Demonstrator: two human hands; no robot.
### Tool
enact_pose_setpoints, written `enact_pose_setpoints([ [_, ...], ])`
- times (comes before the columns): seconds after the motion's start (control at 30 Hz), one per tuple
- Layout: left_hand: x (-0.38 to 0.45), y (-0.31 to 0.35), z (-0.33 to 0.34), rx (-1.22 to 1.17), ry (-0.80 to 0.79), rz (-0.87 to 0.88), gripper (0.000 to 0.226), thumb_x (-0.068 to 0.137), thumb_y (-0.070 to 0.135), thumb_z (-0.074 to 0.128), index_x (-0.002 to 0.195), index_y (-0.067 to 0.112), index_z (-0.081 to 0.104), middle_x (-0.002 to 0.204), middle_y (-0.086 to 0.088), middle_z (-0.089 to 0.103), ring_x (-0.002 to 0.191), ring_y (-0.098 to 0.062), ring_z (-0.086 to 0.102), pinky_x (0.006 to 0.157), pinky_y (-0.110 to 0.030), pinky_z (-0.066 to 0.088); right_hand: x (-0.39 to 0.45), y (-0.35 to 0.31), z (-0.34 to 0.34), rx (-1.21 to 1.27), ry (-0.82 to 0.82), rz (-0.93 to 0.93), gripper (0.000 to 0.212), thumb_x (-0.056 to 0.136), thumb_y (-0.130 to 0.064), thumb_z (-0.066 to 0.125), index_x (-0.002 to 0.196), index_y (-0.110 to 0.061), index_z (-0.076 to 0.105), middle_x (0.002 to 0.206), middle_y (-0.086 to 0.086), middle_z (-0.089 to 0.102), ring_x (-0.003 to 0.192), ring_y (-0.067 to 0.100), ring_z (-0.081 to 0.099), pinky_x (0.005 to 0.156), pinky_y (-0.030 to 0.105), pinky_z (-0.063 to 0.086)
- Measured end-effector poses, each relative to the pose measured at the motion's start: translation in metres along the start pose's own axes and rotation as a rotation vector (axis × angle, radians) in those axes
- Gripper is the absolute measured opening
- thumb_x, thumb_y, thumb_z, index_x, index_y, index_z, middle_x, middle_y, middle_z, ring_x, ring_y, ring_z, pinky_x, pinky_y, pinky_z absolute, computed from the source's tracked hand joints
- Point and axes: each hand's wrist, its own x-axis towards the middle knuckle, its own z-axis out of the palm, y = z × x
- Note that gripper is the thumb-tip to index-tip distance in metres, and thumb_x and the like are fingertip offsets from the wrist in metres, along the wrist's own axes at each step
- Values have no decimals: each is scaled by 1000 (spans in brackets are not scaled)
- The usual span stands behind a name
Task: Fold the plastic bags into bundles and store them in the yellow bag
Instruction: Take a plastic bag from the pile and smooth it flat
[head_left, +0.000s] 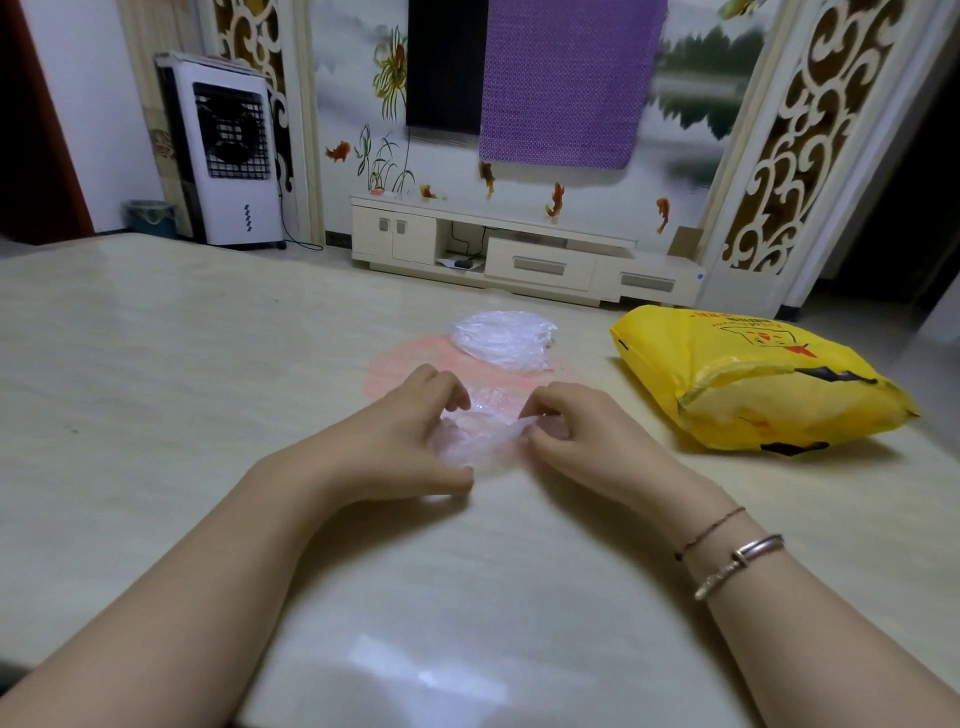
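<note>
Plastic, thin and clear, is bunched between the two hands at the middle of the table: this clear bag is half gathered, not yet a tidy bundle. The left hand has its fingers curled over one side of it, thumb underneath; the right hand pinches a drawn-up edge between thumb and fingertips. So both are closed on the same bag, and I'd say the folding of this one is under way rather than finished.

Just beyond the hands lies a flat pink bag, and on its far part sits a crumpled clear heap, loose and unfolded as far as I can see. Those look like work still to come.

Off to the right, well apart from the hands, the yellow bag lies on its side. It bulges, but I can't tell what is inside, so how many bundles are already stored is anyone's guess.
</note>
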Motion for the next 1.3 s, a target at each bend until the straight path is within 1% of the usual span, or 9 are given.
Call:
enact_pose_setpoints([
  [0.13, 5, 3, 0, 55, 149, -28, 9, 85, 18, 56, 93, 13, 54, 90, 2, 54, 82, -16, 51, 70, -29, 39, 3, 4, -3, 240, 62, 169, 15, 85, -13, 56, 75, -10, 66, 75, 10, 63, 67, 11, 49, 62, 28, 36],
  [0.33, 18, 1, 2, -47, 299, -215, 28, 90, 14, 49, 62, 13, 49, 62, -2, 49, 65, -22, 47, 59, -33, 34, 13, 13, 7, 246, 117, 338, 24, 91, -24, 58, 70, -16, 65, 70, 1, 64, 71, 19, 57, 68, 32, 43],
  [0.53, 24, -8, 6, 151, 322, -305, 13, 92, 19, 43, 89, 12, 53, 89, -5, 60, 85, -30, 56, 66, -34, 42, 17, 7, 15, -14, 107, 423, 18, 90, -36, 56, 82, -21, 54, 72, -11, 50, 83, 19, 48, 80, 35, 30],
  [0.7, 20, -8, 2, 410, 239, -387, 15, 98, 22, 39, 108, 12, 43, 94, -5, 50, 87, -31, 52, 68, -33, 40, 13, 2, 14, -207, 66, 398, 33, 91, -48, 52, 100, -16, 47, 86, -2, 55, 96, 27, 54, 82, 38, 29],
  [0.9, 13, -9, -3, 510, 255, -402, 23, 99, 27, 39, 116, 13, 47, 118, -10, 50, 103, -33, 50, 80, -37, 41, 13, 12, 11, 30, 17, 425, 26, 83, -31, 62, 68, -14, 50, 81, 4, 54, 86, 24, 52, 66, 30, 36],
  [1.0, 18, -10, -5, 207, 431, -275, 28, 98, 37, 45, 114, 16, 56, 120, -6, 51, 111, -31, 49, 93, -40, 42, 8, 4, -7, 471, 4, 434, 23, 88, -10, 61, 68, -13, 51, 62, -1, 49, 53, 6, 47, 48, 17, 36],
  [1.1, 22, 5, -8, -309, 433, -169, 41, 89, 54, 56, 114, 21, 58, 117, 8, 58, 110, -12, 55, 88, -27, 42, 1, -8, -30, 1137, -93, 424, 18, 91, -4, 58, 76, -11, 53, 69, 5, 59, 62, 15, 60, 51, 22, 51],
  [1.2, 17, 18, -10, -519, 204, -152, 73, 63, 80, 58, 118, 32, 58, 117, 15, 62, 106, 1, 59, 81, -21, 45, -3, -14, -45, 1272, -189, 344, 8, 87, -9, 60, 82, -13, 56, 79, 7, 65, 71, 22, 66, 59, 24, 54],
  [1.3, 12, 22, -12, -603, 30, -132, 59, 63, 69, 72, 111, 35, 64, 104, 11, 67, 89, -1, 64, 73, -20, 46, -4, -15, -48, 1275, -181, 326, 7, 81, -14, 64, 87, -16, 62, 79, 4, 63, 64, 16, 59, 60, 24, 52],
])
